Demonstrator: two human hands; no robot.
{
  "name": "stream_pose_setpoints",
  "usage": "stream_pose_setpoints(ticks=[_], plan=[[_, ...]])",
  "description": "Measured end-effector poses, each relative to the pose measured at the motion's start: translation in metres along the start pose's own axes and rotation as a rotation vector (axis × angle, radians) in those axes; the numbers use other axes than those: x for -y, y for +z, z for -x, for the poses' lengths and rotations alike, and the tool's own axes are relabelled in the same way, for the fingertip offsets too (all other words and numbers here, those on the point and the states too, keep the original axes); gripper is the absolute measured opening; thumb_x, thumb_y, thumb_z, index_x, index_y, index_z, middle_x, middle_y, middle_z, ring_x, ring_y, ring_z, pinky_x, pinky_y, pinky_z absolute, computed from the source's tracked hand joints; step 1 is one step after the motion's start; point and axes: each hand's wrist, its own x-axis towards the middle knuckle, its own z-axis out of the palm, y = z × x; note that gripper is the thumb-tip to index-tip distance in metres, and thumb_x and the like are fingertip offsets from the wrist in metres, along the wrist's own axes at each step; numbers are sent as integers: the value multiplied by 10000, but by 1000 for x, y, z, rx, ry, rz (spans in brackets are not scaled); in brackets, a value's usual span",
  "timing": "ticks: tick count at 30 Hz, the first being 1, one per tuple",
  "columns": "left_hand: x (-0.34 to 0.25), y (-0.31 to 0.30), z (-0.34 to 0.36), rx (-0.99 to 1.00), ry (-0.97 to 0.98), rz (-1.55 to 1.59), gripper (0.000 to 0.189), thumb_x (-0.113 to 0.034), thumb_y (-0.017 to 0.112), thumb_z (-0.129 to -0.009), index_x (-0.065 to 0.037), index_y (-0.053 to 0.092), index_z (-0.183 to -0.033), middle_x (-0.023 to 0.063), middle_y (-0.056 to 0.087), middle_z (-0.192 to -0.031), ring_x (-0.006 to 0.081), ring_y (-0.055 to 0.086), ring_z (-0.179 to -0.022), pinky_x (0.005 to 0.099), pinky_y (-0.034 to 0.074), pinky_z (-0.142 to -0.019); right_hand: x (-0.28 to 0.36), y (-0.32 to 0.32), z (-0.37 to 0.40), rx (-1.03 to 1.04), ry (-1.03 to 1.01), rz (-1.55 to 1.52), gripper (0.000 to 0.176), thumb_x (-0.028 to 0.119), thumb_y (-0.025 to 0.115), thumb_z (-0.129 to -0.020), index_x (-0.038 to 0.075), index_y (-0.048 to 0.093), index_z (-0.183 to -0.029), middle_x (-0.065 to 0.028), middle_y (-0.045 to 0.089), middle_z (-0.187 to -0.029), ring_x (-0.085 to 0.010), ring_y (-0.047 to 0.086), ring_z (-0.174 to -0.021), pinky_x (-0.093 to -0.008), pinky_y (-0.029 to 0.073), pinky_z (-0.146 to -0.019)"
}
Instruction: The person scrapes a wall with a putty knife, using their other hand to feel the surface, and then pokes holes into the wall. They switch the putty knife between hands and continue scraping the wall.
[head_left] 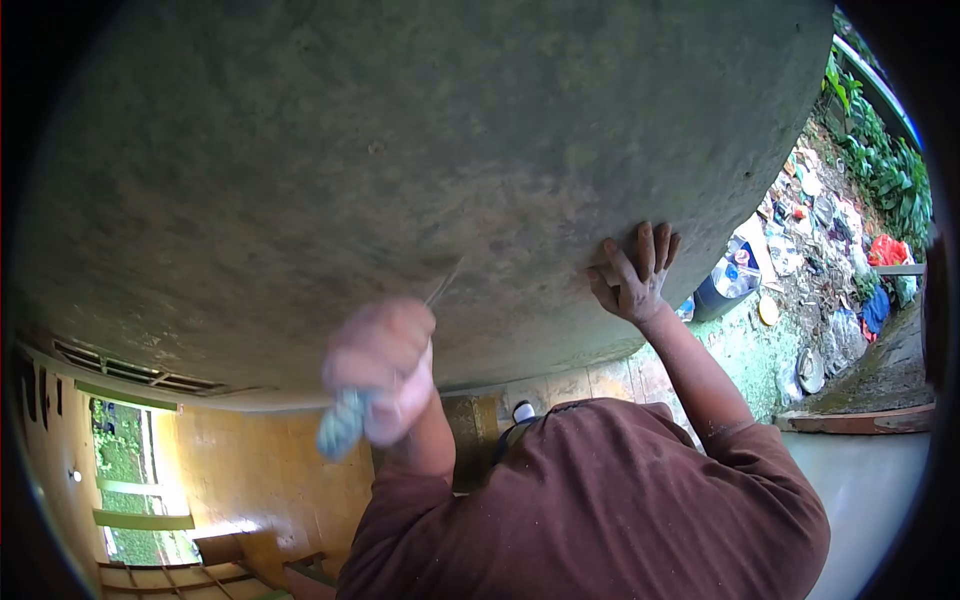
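Note:
My left hand [380,355], blurred by motion, is wrapped round a tool with a pale blue-green handle [343,425]. A thin shaft [446,280] sticks out of the fist towards the upper right, its tip near or against a grey, blotchy wall [380,150]; contact is hard to tell. Farther right, my right hand [635,275] lies with spread fingers on the same wall and holds nothing. Whitish dust marks its back.
A dark bin [728,285] with litter in it stands beyond my right hand, near scattered rubbish [815,225] and green plants [885,170]. At lower left are a tan wall [270,465] and a bright window opening [135,480]. A vent grille [135,370] is at the left.

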Motion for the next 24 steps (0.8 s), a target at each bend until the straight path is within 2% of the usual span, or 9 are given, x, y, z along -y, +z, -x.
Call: stream_pose_setpoints(ticks=[3,5,7,11,13,15,19,23,24], plan=[[-13,5,-3,47,203,81,294,-260,593,-825,-120,405,-649,-14,300,-500,114,255,-412,290,191,-429,1,-4,5,22,-8,13,560,351,692,-801,208,527,-1317,-205,281,-1504,-434,136,-1424,-554,39,-1141],[-4,3,0,33,181,21,294,-265,591,-822,-121,403,-647,-17,299,-500,114,261,-410,288,191,-428,3,-4,2,28,15,-1,559,347,695,-800,208,529,-1316,-206,285,-1502,-432,137,-1425,-554,42,-1141],[7,-3,4,-24,-64,21,305,-301,586,-823,-137,403,-642,-42,314,-499,101,267,-399,268,205,-415,5,-4,2,34,14,-15,560,342,699,-798,207,531,-1314,-205,284,-1502,-432,135,-1426,-554,43,-1140],[-18,5,-4,29,175,94,292,-260,599,-827,-117,420,-647,-11,347,-504,119,276,-408,292,198,-427,3,-6,3,42,11,-11,565,333,709,-791,205,532,-1313,-205,284,-1502,-436,134,-1425,-558,50,-1138],[-5,0,-1,15,181,40,313,-288,617,-828,-115,426,-649,-13,344,-506,113,269,-405,290,197,-424,4,-7,3,45,18,-15,567,330,708,-791,205,529,-1315,-204,284,-1502,-437,134,-1424,-559,50,-1138],[1,-3,-2,-24,-58,51,346,-347,623,-831,-122,434,-648,-37,348,-504,101,271,-393,270,204,-413,3,-4,2,37,21,-11,569,327,708,-791,205,527,-1317,-204,284,-1501,-438,134,-1424,-561,51,-1138],[-20,4,-10,88,229,-48,330,-322,599,-843,-108,438,-649,-14,333,-489,120,282,-378,285,213,-392,0,-5,5,42,8,-6,570,324,701,-792,205,523,-1320,-203,273,-1505,-437,129,-1425,-561,35,-1141],[-10,-2,-13,20,139,-174,335,-334,602,-830,-127,426,-635,-28,327,-488,117,254,-359,282,215,-389,0,-3,5,37,-1,-6,577,316,701,-789,207,515,-1325,-205,261,-1510,-434,124,-1426,-561,25,-1140],[-15,-5,-13,41,193,-145,331,-329,600,-825,-126,423,-633,-23,328,-491,120,266,-372,277,211,-396,0,-4,4,39,-6,1,577,315,698,-791,205,512,-1326,-207,258,-1510,-434,124,-1427,-561,24,-1140]])
